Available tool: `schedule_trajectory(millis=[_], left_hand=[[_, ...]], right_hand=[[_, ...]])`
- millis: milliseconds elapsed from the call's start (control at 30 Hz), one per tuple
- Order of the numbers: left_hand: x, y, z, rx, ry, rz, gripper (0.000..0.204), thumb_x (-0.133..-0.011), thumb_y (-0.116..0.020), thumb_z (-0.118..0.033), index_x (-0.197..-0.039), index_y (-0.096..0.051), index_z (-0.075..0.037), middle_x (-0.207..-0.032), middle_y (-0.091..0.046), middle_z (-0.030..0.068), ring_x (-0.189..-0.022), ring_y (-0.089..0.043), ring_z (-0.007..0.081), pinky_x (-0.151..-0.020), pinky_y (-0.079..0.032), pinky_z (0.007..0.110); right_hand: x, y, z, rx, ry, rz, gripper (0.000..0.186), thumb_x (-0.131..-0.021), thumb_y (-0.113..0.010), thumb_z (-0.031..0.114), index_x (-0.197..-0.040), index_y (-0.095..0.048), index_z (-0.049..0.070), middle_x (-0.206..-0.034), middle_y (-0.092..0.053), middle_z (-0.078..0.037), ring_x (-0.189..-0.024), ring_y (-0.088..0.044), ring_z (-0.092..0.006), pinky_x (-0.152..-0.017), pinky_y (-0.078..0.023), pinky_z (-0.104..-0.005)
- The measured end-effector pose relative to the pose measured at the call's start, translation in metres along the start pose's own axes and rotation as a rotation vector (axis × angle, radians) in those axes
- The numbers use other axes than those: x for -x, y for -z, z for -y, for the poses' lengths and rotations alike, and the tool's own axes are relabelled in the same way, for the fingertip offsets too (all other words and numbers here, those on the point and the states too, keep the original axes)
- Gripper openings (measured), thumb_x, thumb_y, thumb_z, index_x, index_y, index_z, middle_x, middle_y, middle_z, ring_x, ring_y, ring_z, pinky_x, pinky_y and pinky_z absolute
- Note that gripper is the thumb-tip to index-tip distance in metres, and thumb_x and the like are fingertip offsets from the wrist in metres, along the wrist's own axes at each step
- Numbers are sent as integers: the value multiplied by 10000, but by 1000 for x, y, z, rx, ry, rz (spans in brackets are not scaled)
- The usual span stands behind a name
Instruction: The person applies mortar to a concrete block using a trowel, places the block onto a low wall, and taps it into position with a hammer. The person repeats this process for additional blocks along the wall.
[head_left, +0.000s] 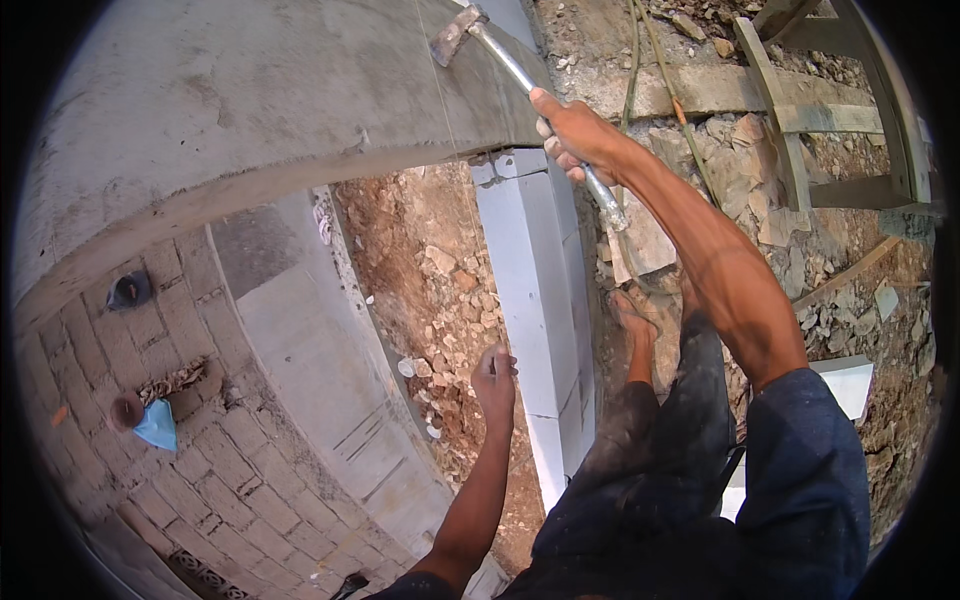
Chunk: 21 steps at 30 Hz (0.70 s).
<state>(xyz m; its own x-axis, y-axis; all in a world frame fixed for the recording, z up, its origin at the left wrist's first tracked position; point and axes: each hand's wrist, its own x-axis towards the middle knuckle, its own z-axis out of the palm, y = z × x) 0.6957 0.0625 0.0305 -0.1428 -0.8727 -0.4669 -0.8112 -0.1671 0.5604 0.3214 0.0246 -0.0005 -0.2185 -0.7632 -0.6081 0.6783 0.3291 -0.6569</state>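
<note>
My right hand is wrapped round the metal handle of a hatchet. Its worn head lies against or just over the grey concrete surface at the top; I cannot tell whether they touch. Beside the left face of a low wall of pale blocks, my left hand is closed with curled fingers. What it holds, if anything, is hidden. A thin string runs down across the concrete and its edge toward the gap above my left hand; its lower end is too faint to follow.
Rubble and reddish soil fill the gap left of the block wall. Further left are a smooth grey strip and a block wall. My sandalled foot stands on stony ground. A wooden frame is at upper right.
</note>
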Motion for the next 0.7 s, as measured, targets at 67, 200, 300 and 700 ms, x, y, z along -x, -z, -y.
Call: schedule_trajectory(millis=[67,200,300,700], left_hand=[[1,-2,-4,16,30,-4,333,-968,-521,-272,-953,-643,37,-723,-600,44,-667,-520,107,-627,-416,274],[-2,1,0,7,21,14,326,-965,-542,-274,-955,-645,35,-719,-601,48,-658,-530,106,-615,-432,264],[-5,2,7,22,10,20,314,-959,-577,-275,-983,-653,28,-721,-598,52,-639,-540,105,-588,-454,244],[-6,1,6,70,48,38,325,-957,-578,-281,-975,-652,35,-729,-598,48,-660,-532,102,-601,-447,247]], right_hand=[[5,-7,-2,27,-5,-69,481,-991,-357,535,-781,-419,106,-565,-327,77,-397,-316,-5,-277,-298,-179],[16,-7,-10,23,-42,-64,497,-985,-363,547,-767,-418,104,-565,-327,68,-411,-337,-8,-275,-301,-180],[30,-11,-16,43,-64,-77,516,-978,-373,560,-753,-419,98,-561,-320,66,-401,-333,-14,-276,-305,-190],[66,-6,-50,92,-105,11,550,-975,-382,562,-765,-452,58,-548,-350,49,-374,-347,-47,-285,-321,-220]])
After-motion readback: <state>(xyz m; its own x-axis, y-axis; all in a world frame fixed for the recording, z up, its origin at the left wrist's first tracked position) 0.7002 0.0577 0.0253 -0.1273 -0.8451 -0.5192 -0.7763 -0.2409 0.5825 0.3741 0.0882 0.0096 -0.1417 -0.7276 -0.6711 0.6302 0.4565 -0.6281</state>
